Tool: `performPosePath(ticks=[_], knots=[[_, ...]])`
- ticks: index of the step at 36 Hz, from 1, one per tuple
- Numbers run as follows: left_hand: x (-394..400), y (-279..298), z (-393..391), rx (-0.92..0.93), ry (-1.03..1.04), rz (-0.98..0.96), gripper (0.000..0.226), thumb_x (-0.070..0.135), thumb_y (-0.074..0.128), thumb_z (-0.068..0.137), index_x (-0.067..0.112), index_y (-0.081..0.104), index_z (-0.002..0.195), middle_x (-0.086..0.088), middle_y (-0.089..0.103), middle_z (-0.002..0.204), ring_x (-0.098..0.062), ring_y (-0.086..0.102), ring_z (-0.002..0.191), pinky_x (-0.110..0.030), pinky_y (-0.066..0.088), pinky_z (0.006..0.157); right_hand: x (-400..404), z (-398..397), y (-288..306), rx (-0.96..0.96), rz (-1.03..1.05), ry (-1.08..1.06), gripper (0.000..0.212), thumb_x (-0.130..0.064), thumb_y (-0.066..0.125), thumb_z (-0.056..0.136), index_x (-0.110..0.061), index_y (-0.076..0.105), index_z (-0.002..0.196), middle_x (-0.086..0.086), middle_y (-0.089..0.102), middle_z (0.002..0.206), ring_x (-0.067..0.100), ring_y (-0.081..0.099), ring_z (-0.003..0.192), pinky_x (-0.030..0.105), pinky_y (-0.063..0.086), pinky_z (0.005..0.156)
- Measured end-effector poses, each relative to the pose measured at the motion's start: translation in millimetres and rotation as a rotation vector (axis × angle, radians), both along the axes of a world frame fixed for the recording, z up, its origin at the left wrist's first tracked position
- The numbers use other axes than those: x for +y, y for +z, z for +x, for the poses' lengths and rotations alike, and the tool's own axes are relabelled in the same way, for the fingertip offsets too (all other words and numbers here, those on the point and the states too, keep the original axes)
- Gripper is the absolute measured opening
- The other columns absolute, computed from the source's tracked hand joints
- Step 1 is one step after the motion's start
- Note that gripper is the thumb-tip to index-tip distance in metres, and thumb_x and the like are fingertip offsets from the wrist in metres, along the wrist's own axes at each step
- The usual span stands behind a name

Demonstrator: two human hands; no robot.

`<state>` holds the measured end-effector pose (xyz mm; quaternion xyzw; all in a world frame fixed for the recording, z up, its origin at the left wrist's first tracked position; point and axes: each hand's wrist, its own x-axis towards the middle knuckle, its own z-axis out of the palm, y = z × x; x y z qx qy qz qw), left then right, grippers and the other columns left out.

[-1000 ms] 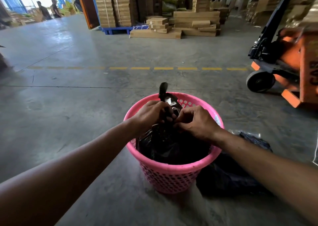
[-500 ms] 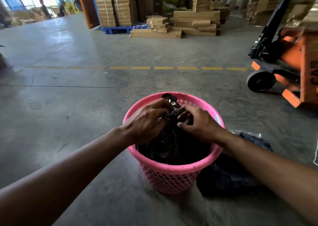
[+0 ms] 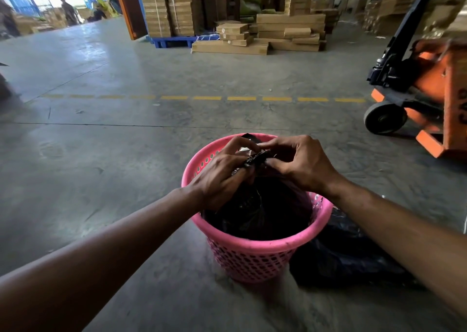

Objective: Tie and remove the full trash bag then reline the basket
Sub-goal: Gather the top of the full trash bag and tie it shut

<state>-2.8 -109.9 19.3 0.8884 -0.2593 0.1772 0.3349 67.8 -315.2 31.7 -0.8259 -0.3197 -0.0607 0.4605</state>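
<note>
A pink perforated basket [image 3: 255,249] stands on the concrete floor in front of me. A full black trash bag [image 3: 262,213] sits inside it, its top gathered into a twisted neck above the rim. My left hand [image 3: 222,177] grips that neck from the left. My right hand [image 3: 300,165] pinches the twisted end from the right, fingertips meeting the left hand's over the basket's middle. The knot area is partly hidden by my fingers.
A second black plastic bag [image 3: 346,258] lies crumpled on the floor against the basket's right side. An orange pallet jack [image 3: 429,96] stands at the right. Stacked cardboard boxes [image 3: 257,33] and a blue pallet are far ahead; people stand at the far left.
The upright tail of the bag's neck has been folded down between my hands. Both hands have shifted slightly up and back, working the twisted plastic together.
</note>
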Motion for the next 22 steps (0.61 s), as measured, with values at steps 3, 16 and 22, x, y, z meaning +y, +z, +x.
performPosePath(ticks=[3, 16, 22], knots=[[5.1, -2.7, 4.3, 0.083, 0.057, -0.008, 0.028, 0.018, 0.051, 0.103, 0.028, 0.068, 0.083, 0.004, 0.051, 0.131, -0.003, 0.061, 0.105, -0.025, 0.046, 0.091, -1.3, 1.2, 3.3, -0.038, 0.017, -0.037, 0.018, -0.017, 0.083, 0.073, -0.032, 0.080, 0.083, -0.013, 0.079, 0.084, -0.001, 0.074, 0.081, 0.032, 0.060, 0.081], [27.4, -18.8, 13.1, 0.484, 0.157, -0.014, 0.019, 0.043, 0.053, 0.088, 0.047, 0.071, 0.083, 0.015, 0.055, 0.111, -0.006, 0.052, 0.115, -0.043, 0.036, 0.114, -32.1, 18.0, -22.4, -0.041, -0.266, -0.099, 0.016, -0.013, 0.085, 0.072, -0.028, 0.080, 0.075, -0.015, 0.077, 0.074, -0.007, 0.070, 0.075, 0.003, 0.046, 0.070], [21.5, 5.6, 14.7, 0.387, 0.098, -0.507, 0.045, 0.041, 0.053, 0.076, 0.016, 0.075, 0.106, -0.010, 0.075, 0.115, -0.013, 0.066, 0.106, -0.020, 0.048, 0.093, -51.2, 16.6, -20.4, -0.080, -0.187, -0.185, 0.023, -0.023, 0.081, 0.075, -0.030, 0.078, 0.097, -0.019, 0.070, 0.080, -0.005, 0.068, 0.069, 0.017, 0.053, 0.071]])
